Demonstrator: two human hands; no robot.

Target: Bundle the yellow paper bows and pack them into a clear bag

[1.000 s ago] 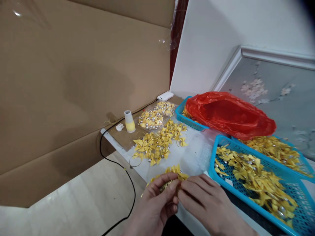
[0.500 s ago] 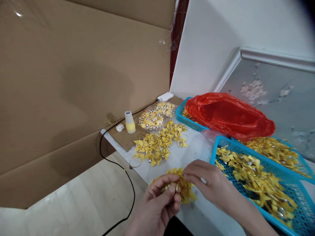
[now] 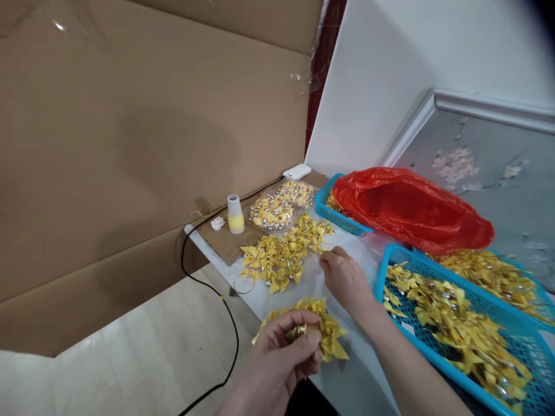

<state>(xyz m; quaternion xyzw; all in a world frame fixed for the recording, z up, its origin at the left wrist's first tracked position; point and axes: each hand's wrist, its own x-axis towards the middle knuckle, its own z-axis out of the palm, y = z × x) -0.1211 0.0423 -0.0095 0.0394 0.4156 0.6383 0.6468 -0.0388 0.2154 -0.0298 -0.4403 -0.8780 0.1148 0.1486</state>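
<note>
the left hand (image 3: 281, 361) is closed around a bunch of yellow bows (image 3: 323, 326) strung on gold rings, thumb and fingers pinching the stack of rings low in the view, just above the near edge of the white surface (image 3: 347, 263). the right hand (image 3: 344, 277) is stretched forward over the surface, fingers drawn together at a thin gold ring (image 3: 326, 247) beside the loose pile of yellow bows (image 3: 281, 254); whether it already grips the ring i cannot tell, the fingertips hide it.

just right of the right forearm sits a blue mesh tray (image 3: 437, 346) heaped with more yellow bows and small silver bells, its rim close to the wrist. behind it a second blue tray (image 3: 526, 277) holds another heap, and further back a smaller blue basket (image 3: 329, 211) is mostly covered by a red plastic bag (image 3: 411, 208).

beyond the loose pile lies a clear packet of bows and bells (image 3: 280, 205), then a small white and yellow spool (image 3: 235, 215), a white scrap (image 3: 217, 223) and a white plug box (image 3: 297, 171). a black cable (image 3: 203, 283) runs from there down across the pale floor. a brown cardboard sheet (image 3: 130, 144) stands behind everything on the left, a grey flowered panel (image 3: 489, 156) leans on the right.
</note>
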